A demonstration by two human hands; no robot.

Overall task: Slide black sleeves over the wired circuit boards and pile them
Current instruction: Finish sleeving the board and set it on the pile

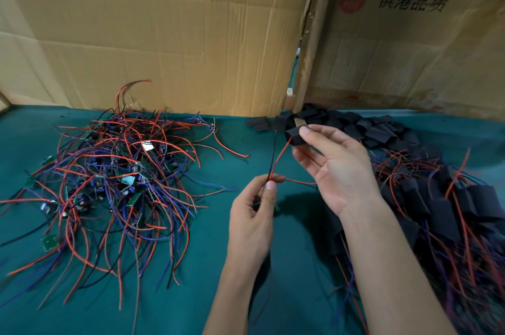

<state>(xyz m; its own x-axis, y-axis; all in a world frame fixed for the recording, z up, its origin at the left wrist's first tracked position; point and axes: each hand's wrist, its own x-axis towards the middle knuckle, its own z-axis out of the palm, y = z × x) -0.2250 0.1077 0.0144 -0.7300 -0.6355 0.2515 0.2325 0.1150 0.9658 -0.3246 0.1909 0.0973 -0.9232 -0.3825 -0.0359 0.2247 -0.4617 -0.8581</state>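
My right hand point(336, 168) pinches a black sleeve point(293, 138) between thumb and fingertips, held above the table. A red wire point(278, 157) and a black wire point(273, 154) run from the sleeve's left end down to my left hand point(252, 214), which pinches both wires between thumb and forefinger. The board on these wires is hidden. A tangled heap of bare green circuit boards with red, blue and black wires point(114, 179) lies at the left. Loose empty black sleeves point(355, 124) are strewn at the back right. Sleeved boards with wires point(448, 211) are piled at the right.
The table is covered with green cloth point(207, 266). Upright cardboard sheets point(177, 34) wall off the back, with a printed carton point(410, 20) at the right. A narrow gap point(296, 67) shows between the two.
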